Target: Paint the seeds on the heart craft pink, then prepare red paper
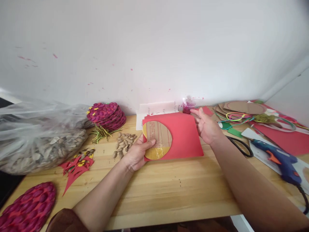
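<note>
A red paper sheet lies flat on the wooden table. A round cardboard disc with tape strips rests on its left end. My left hand grips the disc and the sheet's left edge, thumb on top of the disc. My right hand hovers at the sheet's right edge, fingers spread, holding nothing.
A clear bag of seeds sits far left, loose seeds and stacked magenta discs beside it. Red paper scraps lie front left. A blue glue gun, scissors, cardboard circles and coloured bands crowd the right.
</note>
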A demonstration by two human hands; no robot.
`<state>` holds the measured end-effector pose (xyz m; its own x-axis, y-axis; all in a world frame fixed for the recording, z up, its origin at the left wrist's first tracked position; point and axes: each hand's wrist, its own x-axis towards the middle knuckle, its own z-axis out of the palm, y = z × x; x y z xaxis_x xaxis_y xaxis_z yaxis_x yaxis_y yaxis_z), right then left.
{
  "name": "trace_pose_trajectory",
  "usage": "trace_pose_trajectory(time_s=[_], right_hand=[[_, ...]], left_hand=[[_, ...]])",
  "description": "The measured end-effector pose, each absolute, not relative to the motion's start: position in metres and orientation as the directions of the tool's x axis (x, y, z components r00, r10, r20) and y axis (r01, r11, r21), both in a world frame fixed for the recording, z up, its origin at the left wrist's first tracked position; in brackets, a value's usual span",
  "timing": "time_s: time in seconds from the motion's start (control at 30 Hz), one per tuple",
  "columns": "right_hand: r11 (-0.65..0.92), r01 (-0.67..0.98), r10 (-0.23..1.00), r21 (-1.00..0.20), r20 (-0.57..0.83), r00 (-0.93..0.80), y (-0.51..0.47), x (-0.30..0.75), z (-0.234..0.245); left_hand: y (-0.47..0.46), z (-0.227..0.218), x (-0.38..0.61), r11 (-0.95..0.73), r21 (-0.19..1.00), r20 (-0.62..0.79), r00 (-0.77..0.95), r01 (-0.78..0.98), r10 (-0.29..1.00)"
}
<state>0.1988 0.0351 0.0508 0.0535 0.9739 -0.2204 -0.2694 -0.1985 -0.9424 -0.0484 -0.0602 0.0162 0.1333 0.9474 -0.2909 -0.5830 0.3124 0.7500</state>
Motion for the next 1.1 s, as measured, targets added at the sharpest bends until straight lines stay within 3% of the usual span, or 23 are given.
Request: trace_pose_trajectory(time_s=[0.1,0.2,0.27,0.3,0.37,0.43,0.47,0.5,0.53,0.63,0.77,0.9,1.1], right_hand=[[-0.065,-0.242,0.970,-0.968,-0.118,0.211,0.037,0.200,0.050],[0.193,-0.205,0.948,-0.960,0.129,0.291,0.031,0.202,0.056],[0.312,-0.187,0.949,-0.932,0.294,0.117,0.020,0.201,0.063],[0.300,-0.179,0.949,-0.937,0.312,-0.037,0.012,0.199,0.066],[0.151,-0.037,0.879,-0.988,0.152,-0.452,-0.004,0.195,0.072],[0.078,0.242,0.573,-0.967,-0.155,-0.805,-0.018,0.189,0.073],[0.084,0.358,0.426,-0.930,-0.291,-0.857,-0.024,0.185,0.071],[0.109,0.427,0.352,-0.898,-0.366,-0.861,-0.027,0.181,0.068],[0.125,0.462,0.356,-0.878,-0.395,-0.847,-0.029,0.176,0.063],[0.043,0.433,0.585,-0.900,-0.329,-0.741,-0.028,0.162,0.045],[-0.125,0.087,0.834,-0.988,-0.153,-0.530,-0.027,0.142,0.026],[-0.226,-0.229,0.915,-0.947,-0.126,-0.383,-0.034,0.125,0.016],[-0.220,-0.340,0.959,-0.914,-0.139,-0.247,-0.042,0.116,0.010]], left_hand=[[-0.059,0.016,-0.048,0.270,0.743,-0.260,0.107,-0.612,0.960],[-0.057,0.018,-0.049,0.214,0.725,-0.227,0.067,-0.655,0.972],[-0.056,0.021,-0.050,0.172,0.710,-0.207,0.031,-0.683,0.978],[-0.055,0.022,-0.050,0.152,0.701,-0.198,0.014,-0.696,0.980],[-0.053,0.025,-0.051,0.106,0.685,-0.177,-0.024,-0.721,0.984],[-0.052,0.029,-0.052,0.063,0.675,-0.165,-0.067,-0.735,0.984],[-0.052,0.031,-0.053,0.044,0.672,-0.164,-0.090,-0.739,0.982],[-0.052,0.033,-0.053,0.031,0.671,-0.166,-0.110,-0.741,0.980],[-0.053,0.034,-0.054,0.022,0.670,-0.170,-0.125,-0.742,0.977],[-0.055,0.037,-0.053,0.024,0.660,-0.180,-0.127,-0.751,0.976],[-0.060,0.035,-0.047,0.056,0.652,-0.166,-0.070,-0.756,0.984],[-0.064,0.034,-0.041,0.074,0.646,-0.149,-0.031,-0.760,0.988],[-0.067,0.033,-0.034,0.088,0.653,-0.141,-0.007,-0.753,0.990]])
